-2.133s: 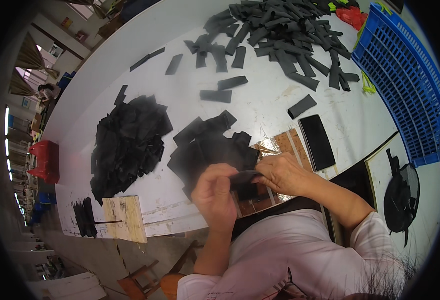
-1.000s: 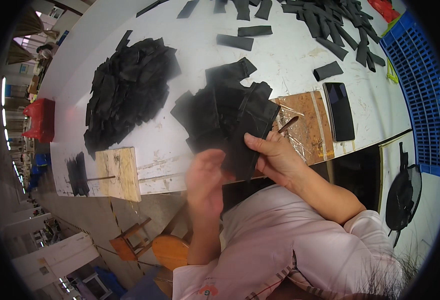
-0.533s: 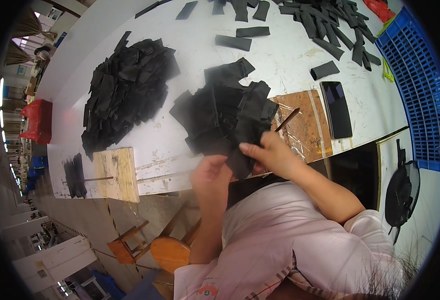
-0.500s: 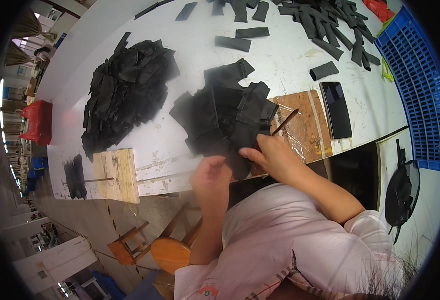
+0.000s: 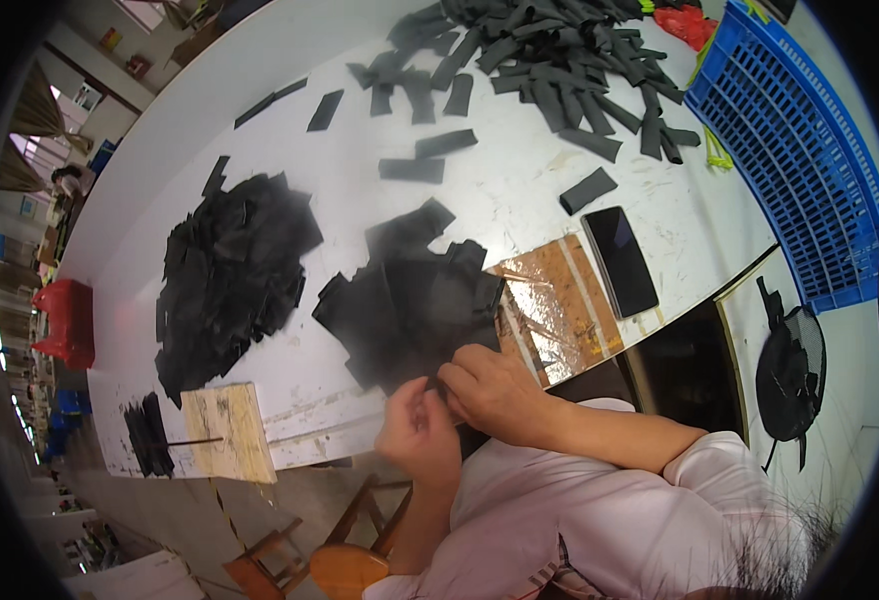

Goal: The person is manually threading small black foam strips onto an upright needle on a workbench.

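Together, left hand and right hand curl by black cloth pieces; what either grip holds, I cannot tell

Workshop: worktable, black fabric piles

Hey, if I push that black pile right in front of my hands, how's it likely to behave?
The pile would probably spread rather than move as one: its pieces overlap at differing angles, with no visible tie. They look thin, so each is likely light. They'd probably slide rather than roll, since they lie fairly flat.
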Motion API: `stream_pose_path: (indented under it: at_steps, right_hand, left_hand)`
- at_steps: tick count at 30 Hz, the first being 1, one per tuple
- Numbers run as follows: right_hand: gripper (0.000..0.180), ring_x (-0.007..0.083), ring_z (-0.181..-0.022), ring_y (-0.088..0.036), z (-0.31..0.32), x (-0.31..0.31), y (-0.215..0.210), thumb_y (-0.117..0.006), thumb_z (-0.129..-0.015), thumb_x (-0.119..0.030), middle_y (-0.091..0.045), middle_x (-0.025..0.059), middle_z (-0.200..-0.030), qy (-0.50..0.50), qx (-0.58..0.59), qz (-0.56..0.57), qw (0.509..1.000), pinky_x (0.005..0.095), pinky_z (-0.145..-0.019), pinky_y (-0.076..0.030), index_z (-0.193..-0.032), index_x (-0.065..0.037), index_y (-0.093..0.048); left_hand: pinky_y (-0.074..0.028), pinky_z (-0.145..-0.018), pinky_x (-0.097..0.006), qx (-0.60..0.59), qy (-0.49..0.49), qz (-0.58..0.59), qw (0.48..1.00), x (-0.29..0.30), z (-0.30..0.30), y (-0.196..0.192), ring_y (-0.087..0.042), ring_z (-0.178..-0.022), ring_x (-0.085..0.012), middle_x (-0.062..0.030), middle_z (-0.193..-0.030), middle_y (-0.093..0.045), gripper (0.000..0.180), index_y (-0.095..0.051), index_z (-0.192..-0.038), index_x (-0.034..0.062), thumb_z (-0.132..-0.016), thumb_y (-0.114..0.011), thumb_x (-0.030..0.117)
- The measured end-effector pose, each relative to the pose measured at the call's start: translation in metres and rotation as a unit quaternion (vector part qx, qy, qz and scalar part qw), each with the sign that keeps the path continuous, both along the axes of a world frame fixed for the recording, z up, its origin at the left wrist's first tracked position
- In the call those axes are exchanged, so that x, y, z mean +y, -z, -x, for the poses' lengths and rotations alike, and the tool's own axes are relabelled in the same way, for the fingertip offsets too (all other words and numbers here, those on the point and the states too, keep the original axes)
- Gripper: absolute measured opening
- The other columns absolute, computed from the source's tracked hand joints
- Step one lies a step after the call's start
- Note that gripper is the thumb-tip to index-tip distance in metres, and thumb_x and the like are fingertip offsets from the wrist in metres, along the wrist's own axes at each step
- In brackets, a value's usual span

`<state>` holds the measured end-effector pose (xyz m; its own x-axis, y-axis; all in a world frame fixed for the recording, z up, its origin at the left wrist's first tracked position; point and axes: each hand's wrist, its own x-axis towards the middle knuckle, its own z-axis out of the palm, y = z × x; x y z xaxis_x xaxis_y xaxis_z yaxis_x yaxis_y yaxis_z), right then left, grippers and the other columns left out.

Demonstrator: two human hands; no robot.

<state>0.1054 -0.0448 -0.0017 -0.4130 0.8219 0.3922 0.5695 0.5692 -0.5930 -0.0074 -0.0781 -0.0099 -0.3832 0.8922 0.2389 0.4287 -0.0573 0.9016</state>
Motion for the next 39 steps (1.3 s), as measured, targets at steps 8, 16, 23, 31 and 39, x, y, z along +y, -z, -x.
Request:
stream_pose_path:
  at_steps: [8, 16, 23, 31, 39]
  right_hand:
    - [0.008, 0.0066, -0.054, -0.045, -0.018, 0.017, -0.006, -0.06, -0.075, -0.011, -0.05, -0.0013, -0.064, -0.025, 0.416, 0.605, 0.679, 0.0208, -0.047, -0.035, -0.074, -0.003, -0.057]
    - [0.017, 0.0035, -0.051, -0.038, -0.01, 0.01, 0.003, -0.054, -0.083, -0.02, -0.046, -0.0037, -0.063, -0.126, 0.495, 0.618, 0.598, 0.0169, -0.044, -0.029, -0.073, -0.007, -0.05]
    - [0.015, 0.0031, -0.056, -0.042, -0.021, 0.003, 0.002, -0.054, -0.083, -0.02, -0.047, -0.004, -0.064, -0.117, 0.486, 0.592, 0.632, 0.0156, -0.049, -0.033, -0.075, -0.008, -0.051]
    - [0.013, 0.008, -0.078, -0.045, -0.037, 0.002, -0.029, -0.054, -0.083, -0.013, -0.05, 0.0016, -0.091, -0.101, 0.513, 0.504, 0.688, 0.02, -0.066, -0.037, -0.074, -0.004, -0.052]
    - [0.008, 0.0076, -0.061, -0.047, -0.055, 0.011, -0.071, -0.052, -0.082, -0.007, -0.052, 0.0041, -0.076, -0.041, 0.301, 0.091, 0.948, 0.0208, -0.053, -0.039, -0.078, -0.001, -0.049]
  left_hand:
    - [-0.023, -0.035, -0.016, -0.582, 0.14, 0.156, 0.785, 0.013, 0.014, -0.025, -0.029, -0.039, -0.0028, -0.0047, -0.071, -0.051, 0.026, -0.045, -0.096, 0.0008, -0.071, -0.047, -0.007]
    - [-0.028, -0.037, -0.015, -0.206, 0.0, 0.033, 0.978, 0.016, -0.002, 0.003, -0.038, -0.043, -0.0031, -0.0045, -0.074, -0.053, 0.015, -0.05, -0.082, -0.0019, -0.069, -0.046, -0.009]
    - [-0.026, -0.033, -0.016, -0.62, 0.165, 0.123, 0.757, 0.002, 0.006, -0.034, -0.034, -0.034, -0.0059, -0.0123, -0.074, -0.055, 0.034, -0.042, -0.1, -0.0042, -0.067, -0.041, -0.012]
    - [-0.037, -0.041, -0.016, -0.273, 0.207, 0.117, 0.932, -0.005, -0.012, -0.053, -0.049, -0.05, -0.0057, -0.0096, -0.075, -0.057, 0.043, -0.044, -0.109, -0.0082, -0.067, -0.052, -0.012]
    - [-0.04, -0.044, -0.017, -0.316, 0.22, 0.075, 0.92, 0.016, -0.028, -0.081, -0.048, -0.049, -0.0056, -0.0101, -0.078, -0.056, 0.03, -0.048, -0.102, -0.0049, -0.074, -0.058, 0.001]
